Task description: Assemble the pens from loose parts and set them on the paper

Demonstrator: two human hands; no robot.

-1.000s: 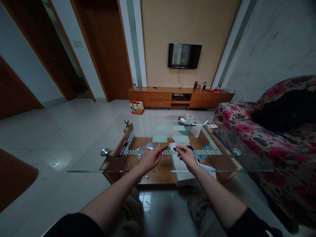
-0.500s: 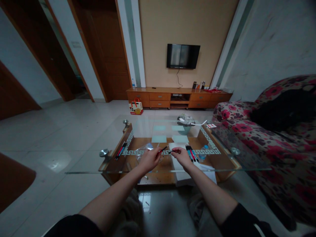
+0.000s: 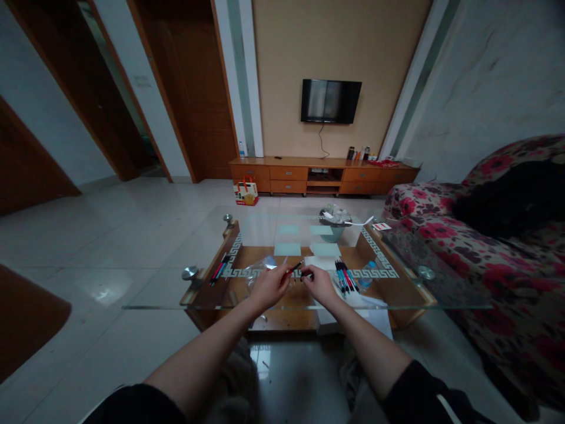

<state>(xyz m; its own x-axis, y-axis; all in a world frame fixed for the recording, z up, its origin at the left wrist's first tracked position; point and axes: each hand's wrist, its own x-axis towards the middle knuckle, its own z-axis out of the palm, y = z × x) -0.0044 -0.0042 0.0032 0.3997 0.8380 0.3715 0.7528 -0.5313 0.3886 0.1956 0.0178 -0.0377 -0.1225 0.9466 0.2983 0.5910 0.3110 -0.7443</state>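
Closest to me, both forearms reach forward over a glass table [image 3: 154,303], with dark sleeves at the bottom edge of the view. I see my left hand [image 3: 270,285] closed around a red and black pen [image 3: 295,267], which it holds tilted above the glass, with the tip pointing up and to the right. My right hand [image 3: 318,284] is just beside it, and its fingers [image 3: 309,272] are pinched together on a small dark piece at the end of the pen; I cannot tell what this piece is, because it is too small. The two hands almost touch each other over the middle of the table. Just to the right of the right hand lies a bundle of pens [image 3: 345,277] with red, blue and black bodies, on the glass. A smaller group of pens [image 3: 219,268] lies well apart at the left edge. Under the glass there is a white paper [image 3: 353,309] and a clear plastic bag [image 3: 260,270]. Further away on the table stands a small basket [image 3: 333,224] with things inside. On the right is a sofa [image 3: 477,247] with red flowers. Far behind, a low wooden cabinet [image 3: 322,175] stands against the wall, a television [image 3: 331,101] hangs above it, and a small gift bag [image 3: 246,191] sits on the floor near the cabinet.
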